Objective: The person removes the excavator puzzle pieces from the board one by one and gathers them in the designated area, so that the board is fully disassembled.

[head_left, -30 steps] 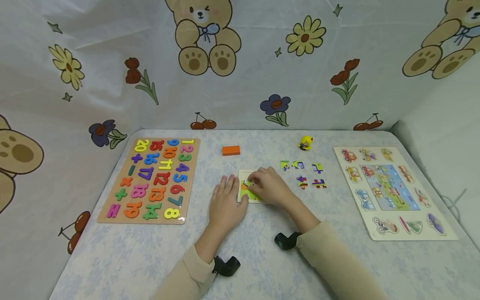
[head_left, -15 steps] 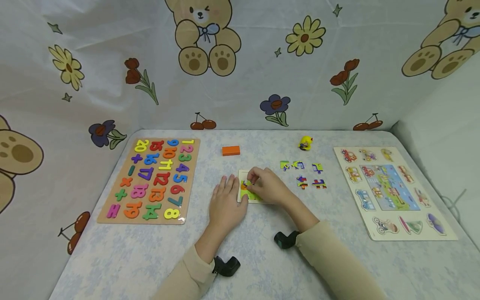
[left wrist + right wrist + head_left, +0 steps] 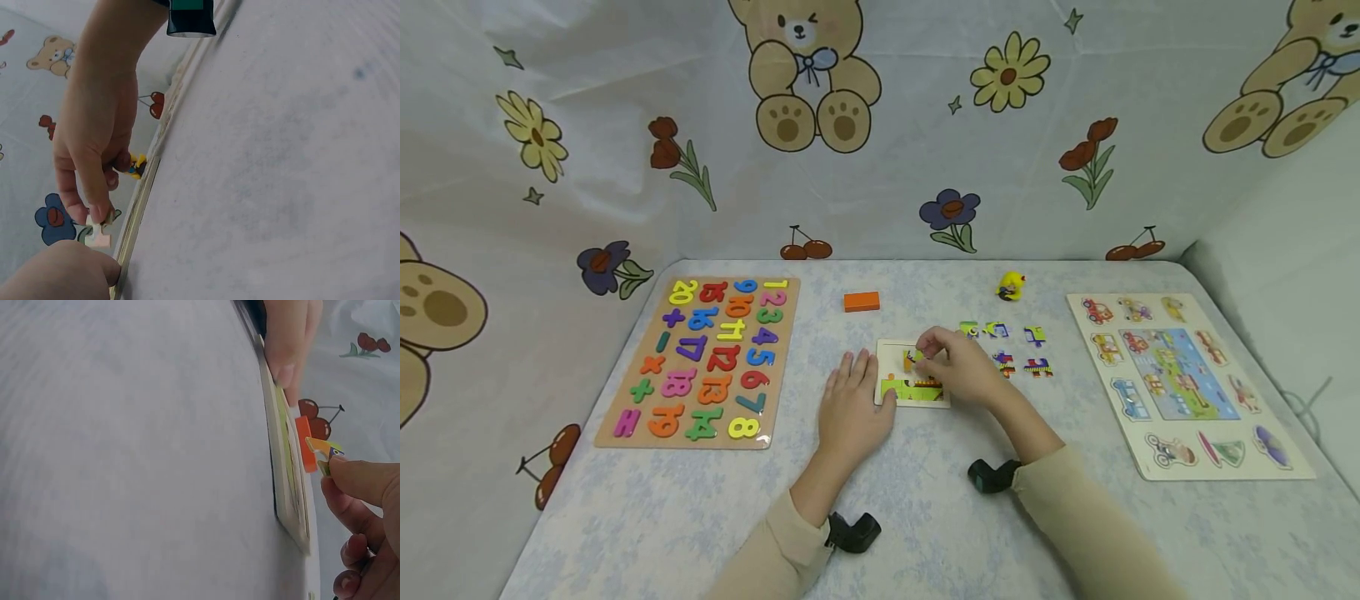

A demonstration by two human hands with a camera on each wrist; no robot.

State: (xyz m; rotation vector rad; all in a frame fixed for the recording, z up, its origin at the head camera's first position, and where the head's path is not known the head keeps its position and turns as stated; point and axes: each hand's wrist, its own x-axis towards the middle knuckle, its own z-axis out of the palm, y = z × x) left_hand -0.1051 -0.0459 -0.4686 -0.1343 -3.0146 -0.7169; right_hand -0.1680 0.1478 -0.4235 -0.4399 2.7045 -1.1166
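Observation:
My right hand [image 3: 961, 367] pinches a small jigsaw piece [image 3: 910, 360] between thumb and index finger, tilted over the puzzle tray [image 3: 889, 344]. In the right wrist view the piece [image 3: 319, 445] shows orange, with green and a dark blue spot near the thumb; its pale back faces the left wrist view. Green-yellow pieces [image 3: 904, 391] lie along the tray's near side, while its far part shows bare cream board. Flat beside the tray's left edge lies my left hand [image 3: 853, 408], fingers straight, thumb at the tray's corner.
Several loose jigsaw pieces [image 3: 1038, 367] lie right of the tray, some partly behind my right hand. Behind are an orange block [image 3: 861, 301] and a yellow duck toy [image 3: 1011, 286]. A number board [image 3: 730, 442] lies left, a picture puzzle board [image 3: 1217, 472] right.
My right hand has moved right and slightly up from over the tray, lifting the piece into view and uncovering the row of pieces. The left hand stays in place.

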